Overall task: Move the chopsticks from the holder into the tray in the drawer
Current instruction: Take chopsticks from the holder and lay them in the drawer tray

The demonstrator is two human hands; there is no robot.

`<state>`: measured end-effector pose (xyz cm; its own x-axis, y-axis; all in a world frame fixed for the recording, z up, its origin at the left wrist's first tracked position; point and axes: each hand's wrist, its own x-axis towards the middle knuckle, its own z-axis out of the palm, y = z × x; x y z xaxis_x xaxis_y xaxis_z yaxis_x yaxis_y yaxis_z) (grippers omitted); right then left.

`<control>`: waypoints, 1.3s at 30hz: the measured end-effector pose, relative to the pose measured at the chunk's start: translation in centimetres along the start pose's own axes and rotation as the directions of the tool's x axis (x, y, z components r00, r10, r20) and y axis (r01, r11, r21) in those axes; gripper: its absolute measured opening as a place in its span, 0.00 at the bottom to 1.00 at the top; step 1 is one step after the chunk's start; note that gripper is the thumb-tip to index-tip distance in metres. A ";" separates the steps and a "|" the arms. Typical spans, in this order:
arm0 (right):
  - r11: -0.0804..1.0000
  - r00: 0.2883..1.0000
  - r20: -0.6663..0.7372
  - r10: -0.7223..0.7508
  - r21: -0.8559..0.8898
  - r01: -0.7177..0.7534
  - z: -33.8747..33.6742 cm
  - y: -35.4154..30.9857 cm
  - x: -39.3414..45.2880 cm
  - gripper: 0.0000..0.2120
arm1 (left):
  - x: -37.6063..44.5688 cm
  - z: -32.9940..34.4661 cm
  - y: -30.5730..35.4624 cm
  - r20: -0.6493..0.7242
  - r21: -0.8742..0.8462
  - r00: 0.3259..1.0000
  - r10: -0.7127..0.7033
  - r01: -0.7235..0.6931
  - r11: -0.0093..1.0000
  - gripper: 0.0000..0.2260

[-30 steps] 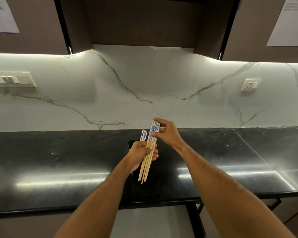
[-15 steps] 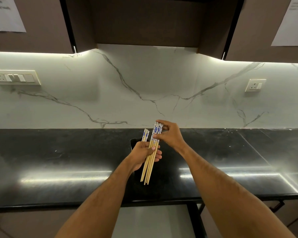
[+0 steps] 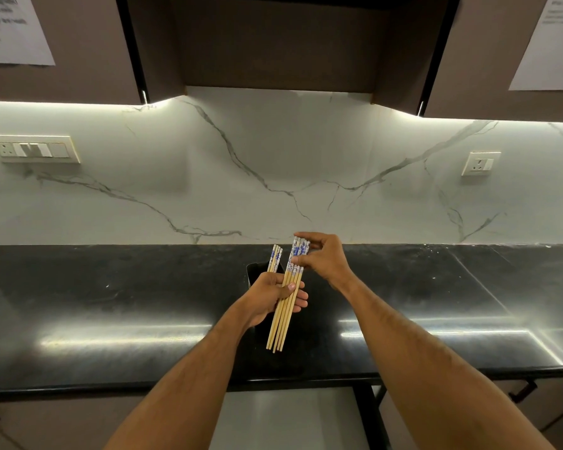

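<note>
My left hand grips the bundle; right hand pinches its tops. I'd square ends before lowering.

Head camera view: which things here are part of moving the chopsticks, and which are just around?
Part of the job:
bundle of chopsticks
chopsticks left in the holder
black holder
left hand
right hand

Just around:
countertop
switch panel
wall socket
paper notices
</note>
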<state>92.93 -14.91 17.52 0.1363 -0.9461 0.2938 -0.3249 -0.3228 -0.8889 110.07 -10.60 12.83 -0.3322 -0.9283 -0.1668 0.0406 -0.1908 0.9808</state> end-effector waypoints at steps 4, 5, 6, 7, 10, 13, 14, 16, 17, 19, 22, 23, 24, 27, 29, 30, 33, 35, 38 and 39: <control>1.000 1.000 -0.016 0.017 -0.004 -0.017 -0.2 0.1 -0.1 0.23 | -0.3 -0.1 -0.2 0.006 0.027 1.000 -0.002 0.001 1.000 0.11; 1.000 1.000 -0.016 0.023 0.001 -0.023 -0.2 0.0 -0.1 0.22 | -0.4 -0.1 -0.3 0.008 0.033 1.000 -0.001 0.001 0.999 0.11; 1.000 1.000 -0.014 0.028 0.009 -0.027 -0.2 0.0 -0.2 0.22 | -0.4 -0.1 -0.3 0.009 0.038 1.000 0.000 0.000 0.999 0.11; 0.999 0.999 -0.011 0.032 0.018 -0.031 -0.1 0.0 -0.2 0.23 | -0.5 -0.1 -0.2 0.009 0.045 1.000 0.001 -0.001 0.999 0.11; 0.999 0.999 -0.002 0.034 0.042 -0.034 0.3 -0.2 -0.5 0.27 | -0.6 -0.1 -0.1 0.004 0.074 1.000 0.003 -0.004 0.997 0.10; 0.998 0.999 0.014 0.039 0.054 -0.039 0.5 -0.2 -0.8 0.28 | -0.8 -0.3 0.0 -0.001 0.102 1.000 0.010 -0.010 0.995 0.10; 0.998 0.999 0.019 0.042 0.056 -0.043 0.5 -0.3 -0.9 0.27 | -0.9 -0.3 0.0 -0.002 0.112 1.000 0.012 -0.012 0.994 0.10; 0.998 0.999 0.023 0.049 0.048 -0.051 0.5 -0.3 -1.0 0.26 | -1.1 -0.4 0.1 -0.002 0.125 1.000 0.013 -0.013 0.992 0.10; 0.998 0.998 0.025 0.053 0.044 -0.054 0.5 -0.4 -1.0 0.25 | -1.2 -0.4 0.1 -0.003 0.129 1.000 0.012 -0.012 0.992 0.10; 0.997 0.998 0.024 0.059 0.044 -0.060 0.7 -0.5 -1.2 0.25 | -1.3 -0.3 0.1 -0.002 0.131 1.000 0.012 -0.012 0.991 0.10; 0.998 0.999 0.017 0.049 0.049 -0.050 0.8 -0.8 -1.5 0.26 | -1.4 -0.3 0.2 -0.003 0.125 1.000 0.016 -0.016 0.992 0.10; 0.998 0.999 0.009 0.041 0.051 -0.041 0.9 -0.8 -1.5 0.26 | -1.4 -0.3 0.2 -0.001 0.124 1.000 0.017 -0.017 0.992 0.10; 0.998 0.999 0.002 0.033 0.054 -0.034 1.0 -0.9 -1.6 0.26 | -1.4 -0.4 0.2 0.001 0.123 1.000 0.016 -0.016 0.992 0.10; 0.998 1.000 0.001 0.022 0.062 -0.022 1.1 -1.1 -1.8 0.29 | -1.5 -0.6 0.1 0.006 0.125 1.000 0.004 -0.005 0.992 0.09; 0.998 1.000 0.006 0.009 0.059 -0.010 1.2 -1.2 -1.9 0.28 | -1.6 -0.7 0.0 0.012 0.130 1.000 -0.006 0.005 0.992 0.09; 0.998 1.000 0.004 0.008 0.056 -0.008 1.2 -1.1 -2.0 0.26 | -1.6 -0.8 -0.1 0.019 0.131 1.000 -0.012 0.009 0.991 0.09; 0.997 0.999 -0.011 0.034 0.064 -0.033 1.3 -1.0 -2.3 0.23 | -1.9 -1.0 -0.1 0.041 0.129 0.999 -0.024 0.019 0.991 0.09; 0.995 0.998 -0.024 0.055 0.086 -0.053 1.3 -1.0 -2.5 0.22 | -2.1 -1.1 -0.2 0.042 0.126 0.999 -0.024 0.018 0.992 0.10; 0.990 0.996 -0.051 0.077 0.121 -0.070 1.3 -1.1 -2.9 0.22 | -2.5 -1.4 -0.6 0.033 0.101 0.999 -0.015 0.011 0.995 0.10; 0.989 0.995 -0.058 0.083 0.131 -0.074 1.2 -1.2 -3.0 0.22 | -2.7 -1.5 -0.8 0.027 0.094 1.000 -0.015 0.013 0.995 0.11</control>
<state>94.05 -11.65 17.25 0.0540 -0.9694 0.2393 -0.2085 -0.2454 -0.9468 112.32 -8.37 12.40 -0.3584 -0.9163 -0.1790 -0.0526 -0.1716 0.9838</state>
